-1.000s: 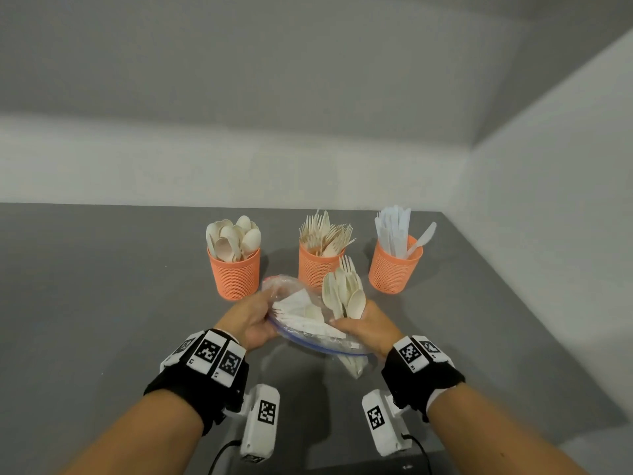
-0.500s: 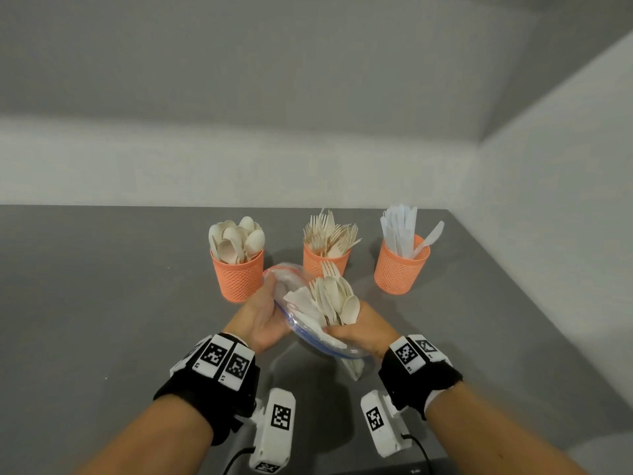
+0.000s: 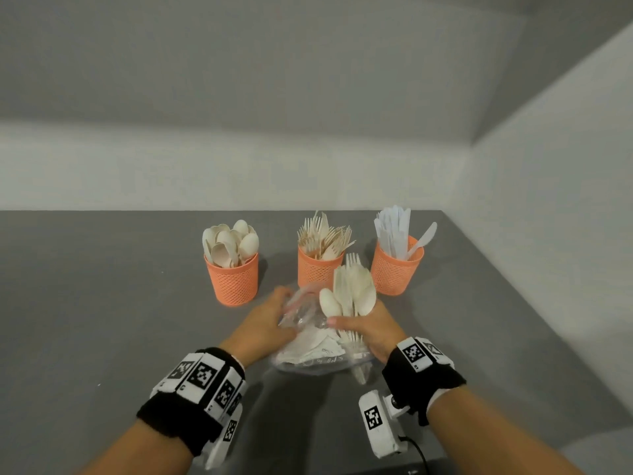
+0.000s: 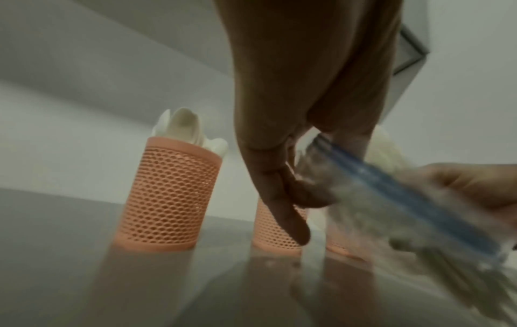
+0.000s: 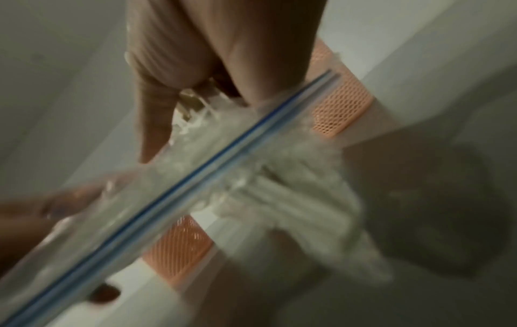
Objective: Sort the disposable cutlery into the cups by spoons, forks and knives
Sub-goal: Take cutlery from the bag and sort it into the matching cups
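Note:
Three orange mesh cups stand in a row on the grey table: the left cup (image 3: 235, 281) holds spoons, the middle cup (image 3: 315, 270) forks, the right cup (image 3: 397, 269) white knives. In front of them my left hand (image 3: 270, 320) grips the rim of a clear zip bag (image 3: 308, 351) with a blue seal (image 4: 405, 199). My right hand (image 3: 363, 329) holds a bundle of pale spoons and forks (image 3: 352, 291), upright, their handles still inside the bag. The bag (image 5: 173, 194) is blurred in both wrist views.
The grey table (image 3: 102, 303) ends at a pale wall behind the cups and another wall on the right (image 3: 548, 234). White cutlery pieces lie in the bag's bottom (image 3: 318, 344).
The bundle has risen and shifted right in my right hand, coming further out of the bag. My left hand has crumpled the bag's rim down and toward me.

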Motion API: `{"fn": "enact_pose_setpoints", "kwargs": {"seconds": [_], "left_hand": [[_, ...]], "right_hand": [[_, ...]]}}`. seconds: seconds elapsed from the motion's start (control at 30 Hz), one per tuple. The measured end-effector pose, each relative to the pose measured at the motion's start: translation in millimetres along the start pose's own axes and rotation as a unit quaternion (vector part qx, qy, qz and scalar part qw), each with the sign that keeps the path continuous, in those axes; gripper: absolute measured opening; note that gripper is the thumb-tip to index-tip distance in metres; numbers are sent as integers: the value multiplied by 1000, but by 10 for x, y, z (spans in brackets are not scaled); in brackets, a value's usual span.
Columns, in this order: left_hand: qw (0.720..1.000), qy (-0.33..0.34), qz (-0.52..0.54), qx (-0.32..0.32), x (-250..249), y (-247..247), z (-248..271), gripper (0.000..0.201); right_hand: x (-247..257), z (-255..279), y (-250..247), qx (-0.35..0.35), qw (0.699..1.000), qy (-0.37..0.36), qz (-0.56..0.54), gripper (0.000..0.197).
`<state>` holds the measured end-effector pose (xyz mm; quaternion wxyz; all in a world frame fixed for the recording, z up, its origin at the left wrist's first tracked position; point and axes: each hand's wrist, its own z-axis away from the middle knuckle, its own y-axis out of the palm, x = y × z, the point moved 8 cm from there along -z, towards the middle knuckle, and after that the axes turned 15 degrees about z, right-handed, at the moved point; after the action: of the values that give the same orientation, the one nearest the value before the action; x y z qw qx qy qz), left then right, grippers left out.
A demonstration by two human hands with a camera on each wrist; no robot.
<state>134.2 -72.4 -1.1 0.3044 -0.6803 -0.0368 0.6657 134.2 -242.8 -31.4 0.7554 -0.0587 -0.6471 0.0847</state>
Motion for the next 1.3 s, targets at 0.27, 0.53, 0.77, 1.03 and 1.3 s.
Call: {"fn": "enact_pose_setpoints", "kwargs": {"seconds": [0.27, 0.53, 0.77, 1.03, 1.3], "left_hand": [[941, 5, -332, 65, -181, 271, 61, 87], [958, -49, -271, 81, 115, 259, 114, 32], [933, -169, -309, 79, 417, 95, 158, 41], [965, -206, -163, 26, 392, 27, 143, 82], [998, 25, -53, 3, -481, -8, 36, 91]], "right_hand": [[80, -7, -146, -94, 995, -13, 39, 44], [243, 132, -651, -321, 946, -31, -11, 55], [420, 228, -938, -362, 924, -45, -112, 43], [406, 59, -617, -248, 967, -16, -56, 77], [656, 112, -245, -147, 987, -37, -46, 38]]}}
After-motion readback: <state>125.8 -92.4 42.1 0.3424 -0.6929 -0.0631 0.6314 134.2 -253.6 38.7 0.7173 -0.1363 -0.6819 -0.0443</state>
